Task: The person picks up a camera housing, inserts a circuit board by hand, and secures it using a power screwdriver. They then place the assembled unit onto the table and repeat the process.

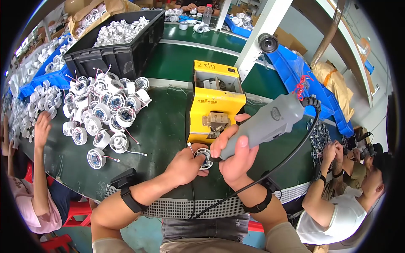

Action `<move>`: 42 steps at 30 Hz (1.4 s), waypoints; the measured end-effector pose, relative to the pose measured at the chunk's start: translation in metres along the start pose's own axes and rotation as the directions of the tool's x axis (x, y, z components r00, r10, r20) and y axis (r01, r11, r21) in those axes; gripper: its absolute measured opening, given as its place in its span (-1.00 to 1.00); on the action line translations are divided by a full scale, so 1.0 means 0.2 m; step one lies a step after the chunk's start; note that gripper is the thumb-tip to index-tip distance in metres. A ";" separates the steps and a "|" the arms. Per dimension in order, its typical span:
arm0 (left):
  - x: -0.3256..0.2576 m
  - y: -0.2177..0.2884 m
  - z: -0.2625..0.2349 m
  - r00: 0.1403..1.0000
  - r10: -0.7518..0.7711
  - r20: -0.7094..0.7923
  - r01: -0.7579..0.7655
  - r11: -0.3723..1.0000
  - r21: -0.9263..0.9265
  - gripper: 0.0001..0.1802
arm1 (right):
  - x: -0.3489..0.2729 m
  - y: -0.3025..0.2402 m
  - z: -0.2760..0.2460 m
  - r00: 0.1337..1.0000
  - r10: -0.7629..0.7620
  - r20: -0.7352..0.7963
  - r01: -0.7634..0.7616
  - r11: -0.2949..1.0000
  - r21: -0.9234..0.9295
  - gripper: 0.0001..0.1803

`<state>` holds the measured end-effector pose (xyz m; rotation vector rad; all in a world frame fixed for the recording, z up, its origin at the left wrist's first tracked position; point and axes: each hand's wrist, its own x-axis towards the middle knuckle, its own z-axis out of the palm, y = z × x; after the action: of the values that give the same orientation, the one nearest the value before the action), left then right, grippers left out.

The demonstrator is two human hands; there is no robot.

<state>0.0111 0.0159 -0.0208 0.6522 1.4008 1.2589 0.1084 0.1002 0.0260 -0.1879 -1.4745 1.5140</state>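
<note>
Grey screwdriver (270, 122) gripped in right hand (236, 158), tip down-left into white housing (204, 159) pinched by left hand (185, 164).

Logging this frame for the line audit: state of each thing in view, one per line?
Left hand: fingers shut on the round white part.
Right hand: gripping the grey power screwdriver, tip at the part.
Yellow machine: top open.
Black crate: full of white parts.
White part pile: loose on the belt.
</note>
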 end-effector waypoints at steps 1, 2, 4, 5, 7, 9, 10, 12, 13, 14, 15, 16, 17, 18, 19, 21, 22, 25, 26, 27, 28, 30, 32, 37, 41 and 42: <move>-0.01 0.01 0.00 1.000 -0.002 0.002 0.002 1.000 0.001 -0.65 | -0.01 0.00 0.00 1.000 0.001 0.014 -0.001 1.000 0.002 -0.46; -0.02 0.02 -0.01 1.000 -0.010 0.028 0.009 1.000 0.011 -0.64 | -0.01 0.01 0.00 1.000 0.002 0.029 -0.003 1.000 0.004 -0.46; -0.02 0.02 -0.01 0.998 -0.020 0.053 0.018 1.000 0.022 -0.63 | -0.02 0.01 0.00 0.999 0.001 0.037 -0.001 1.000 -0.002 -0.46; -0.02 0.02 -0.01 0.998 -0.017 0.054 0.015 1.000 0.021 -0.64 | -0.02 0.02 0.00 0.999 0.000 0.048 0.000 1.000 -0.008 -0.46; -0.02 0.02 -0.01 0.998 -0.014 0.054 0.013 1.000 0.020 -0.64 | -0.03 0.01 0.00 0.999 0.002 0.049 -0.001 1.000 -0.011 -0.46; -0.01 0.02 -0.01 0.998 -0.028 0.056 0.028 1.000 -0.008 -0.67 | -0.03 0.01 0.00 0.999 0.003 0.051 -0.003 1.000 -0.014 -0.46; -0.01 0.01 0.00 0.998 -0.030 0.056 0.031 1.000 -0.008 -0.67 | -0.02 0.01 0.00 0.998 -0.003 0.056 0.004 1.000 -0.019 -0.46; -0.01 0.00 0.00 1.000 -0.003 0.006 0.003 0.999 -0.041 -0.68 | -0.02 0.01 -0.01 0.998 -0.009 0.060 0.010 1.000 -0.025 -0.46; -0.01 0.00 0.00 1.000 -0.004 0.006 0.004 0.999 -0.040 -0.68 | -0.02 0.01 0.00 0.998 -0.007 0.059 0.009 1.000 -0.021 -0.46; -0.01 0.00 0.00 1.000 -0.006 0.001 0.006 0.999 -0.045 -0.69 | -0.02 0.01 0.00 0.998 -0.006 0.059 0.007 1.000 -0.016 -0.46; -0.01 0.00 0.00 1.000 -0.008 -0.004 0.008 0.999 -0.051 -0.69 | -0.02 0.01 -0.01 0.998 -0.005 0.058 0.006 1.000 -0.015 -0.46; -0.01 0.00 0.00 1.000 -0.009 -0.002 0.009 0.999 -0.051 -0.69 | -0.02 0.02 -0.01 0.999 0.002 0.053 -0.001 1.000 -0.017 -0.46; 0.00 0.00 0.01 1.000 -0.016 -0.005 0.016 0.999 -0.048 -0.69 | -0.03 0.02 -0.01 0.999 0.009 0.049 -0.008 1.000 -0.019 -0.46; 0.00 0.00 0.01 1.000 -0.023 -0.007 0.023 0.999 -0.046 -0.69 | -0.03 0.02 -0.01 0.999 0.010 0.048 -0.009 1.000 -0.019 -0.46; 0.00 0.00 0.01 1.000 -0.023 -0.007 0.023 0.999 -0.045 -0.69 | -0.03 0.01 -0.01 0.999 0.008 0.054 -0.008 1.000 -0.016 -0.46; -0.01 0.00 0.01 1.000 -0.014 -0.014 0.013 0.998 -0.063 -0.70 | -0.03 0.01 -0.01 0.998 0.008 0.060 -0.008 1.000 -0.010 -0.46; -0.01 0.00 0.01 1.000 -0.014 -0.013 0.013 0.998 -0.063 -0.70 | -0.03 0.02 -0.01 0.998 0.007 0.063 -0.005 1.000 -0.021 -0.46; -0.03 0.02 0.00 1.000 -0.011 -0.011 0.011 0.999 -0.036 -0.70 | -0.04 0.04 0.00 0.998 0.012 0.069 -0.010 1.000 -0.022 -0.46; -0.04 0.03 -0.01 1.000 -0.018 -0.014 0.017 0.999 -0.041 -0.70 | -0.04 0.05 0.01 0.997 0.017 0.072 -0.016 1.000 -0.013 -0.46; -0.04 0.03 -0.02 1.000 -0.025 -0.017 0.024 0.999 -0.046 -0.69 | -0.04 0.06 0.01 0.997 0.018 0.070 -0.017 1.000 -0.012 -0.46; -0.04 0.04 -0.02 1.000 -0.025 -0.013 0.024 0.999 -0.045 -0.69 | -0.04 0.07 0.00 0.996 0.007 0.086 -0.005 1.000 -0.019 -0.46; -0.03 0.05 -0.01 1.000 -0.012 0.009 0.012 1.000 -0.014 -0.68 | -0.03 0.08 -0.01 0.996 -0.010 0.090 0.014 0.999 -0.035 -0.46; 0.00 0.03 0.02 0.999 0.021 0.048 -0.019 0.999 -0.034 -0.67 | -0.05 0.05 -0.04 0.999 0.000 0.032 0.001 1.000 -0.025 -0.45; 0.02 -0.13 -0.10 0.985 0.161 -0.062 -0.166 0.983 -0.083 -0.59 | -0.12 0.21 -0.01 0.972 0.227 0.067 -0.216 0.967 -0.137 -0.33; 0.00 -0.03 -0.06 0.994 0.069 -0.081 -0.082 0.982 -0.168 -0.45 | -0.09 0.28 0.02 0.994 0.010 0.105 0.014 0.974 -0.228 -0.17; 0.01 -0.01 -0.05 0.997 0.082 -0.012 -0.082 0.997 0.001 -0.52 | -0.08 0.28 -0.01 0.990 0.019 0.142 -0.007 0.996 -0.088 -0.27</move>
<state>0.0010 0.0132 -0.0243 0.7093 1.3963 1.3287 0.0901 0.1026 -0.0285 -0.1443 -1.6575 1.5000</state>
